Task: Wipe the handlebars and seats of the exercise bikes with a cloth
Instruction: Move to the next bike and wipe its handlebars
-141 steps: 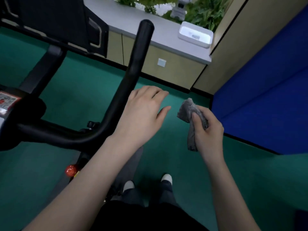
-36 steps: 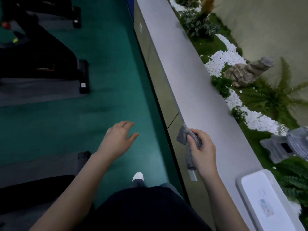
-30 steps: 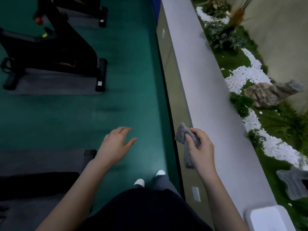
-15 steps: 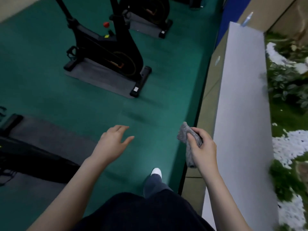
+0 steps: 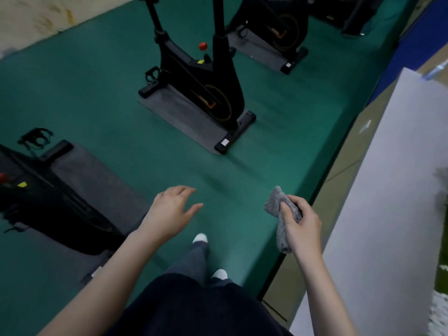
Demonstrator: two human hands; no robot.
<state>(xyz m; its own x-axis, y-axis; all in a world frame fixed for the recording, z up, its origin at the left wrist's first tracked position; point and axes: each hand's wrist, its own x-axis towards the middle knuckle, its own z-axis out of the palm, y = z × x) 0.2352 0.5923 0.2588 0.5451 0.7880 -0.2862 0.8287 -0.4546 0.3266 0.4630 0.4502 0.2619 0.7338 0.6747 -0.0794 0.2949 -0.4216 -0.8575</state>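
My right hand (image 5: 299,223) grips a bunched grey cloth (image 5: 275,202) in the air above the green floor. My left hand (image 5: 172,209) hovers with relaxed fingers and holds nothing. A black exercise bike (image 5: 198,76) stands ahead on a grey mat; only its frame and two upright posts show, its seat and handlebars are cut off at the top. Another bike's base (image 5: 43,190) lies at the left, and a third bike (image 5: 281,27) stands further back.
A long grey counter top (image 5: 388,190) with beige cabinet fronts runs along my right side. Green floor (image 5: 278,132) stretches between the counter and the bikes. A blue wall panel (image 5: 417,40) stands at the far right. My legs and white shoes are below.
My view has swung left from the counter and plants toward the row of bikes, and I have stepped forward. Both hands keep their pose, the right still holding the cloth.
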